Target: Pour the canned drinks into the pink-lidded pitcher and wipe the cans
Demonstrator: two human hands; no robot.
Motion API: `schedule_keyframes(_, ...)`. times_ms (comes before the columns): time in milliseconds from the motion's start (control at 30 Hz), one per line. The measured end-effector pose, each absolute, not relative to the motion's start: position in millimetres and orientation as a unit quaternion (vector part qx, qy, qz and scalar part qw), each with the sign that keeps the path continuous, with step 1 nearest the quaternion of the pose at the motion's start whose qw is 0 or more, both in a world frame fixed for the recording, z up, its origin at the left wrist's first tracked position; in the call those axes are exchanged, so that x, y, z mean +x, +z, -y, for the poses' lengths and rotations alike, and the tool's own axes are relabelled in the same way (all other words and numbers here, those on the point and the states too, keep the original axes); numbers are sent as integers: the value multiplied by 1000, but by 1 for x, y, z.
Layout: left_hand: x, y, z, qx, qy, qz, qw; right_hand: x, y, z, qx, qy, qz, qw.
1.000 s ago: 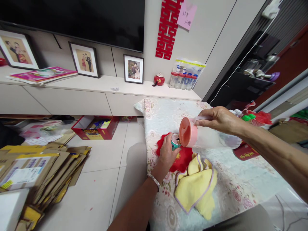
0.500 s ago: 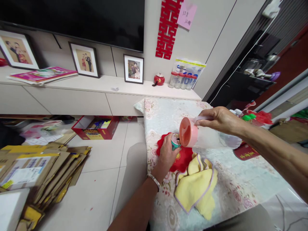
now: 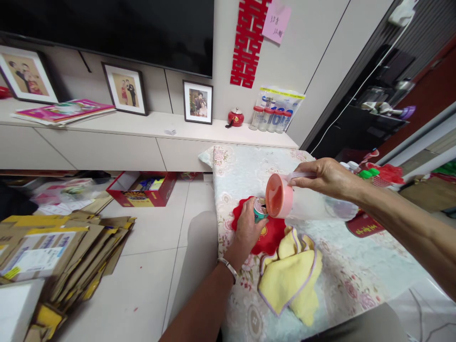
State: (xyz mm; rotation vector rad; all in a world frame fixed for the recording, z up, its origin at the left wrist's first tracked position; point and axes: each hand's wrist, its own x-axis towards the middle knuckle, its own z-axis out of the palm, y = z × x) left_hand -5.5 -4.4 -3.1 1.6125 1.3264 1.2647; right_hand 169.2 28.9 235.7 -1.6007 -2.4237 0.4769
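My left hand [image 3: 248, 225] is wrapped round a small green drink can [image 3: 261, 213], its opened top facing up. Under the can lies a red scalloped mat [image 3: 268, 243]. With my right hand [image 3: 322, 176] I grip the handle of a translucent plastic pitcher [image 3: 309, 205] with a pink lid [image 3: 280, 195]. The pitcher is tipped nearly on its side, its lid end close against the can's top. Whether liquid runs between them I cannot tell. A crumpled yellow cloth [image 3: 290, 280] with a purple edge lies just in front of the mat.
A floral tablecloth [image 3: 342, 270] covers the table. A red tin [image 3: 365, 225] stands right of the pitcher, near bottles with green caps [image 3: 369, 173]. Flattened cardboard boxes [image 3: 89, 251] and a red carton [image 3: 142, 190] are on the floor. Jars [image 3: 270, 119] line the cabinet [image 3: 192, 135].
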Motion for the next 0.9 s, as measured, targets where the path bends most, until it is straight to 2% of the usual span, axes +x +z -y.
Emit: schedule_keyframes(900, -5, -6, 4, 623, 489, -506, 342, 170, 234, -30, -539, 150, 824, 94)
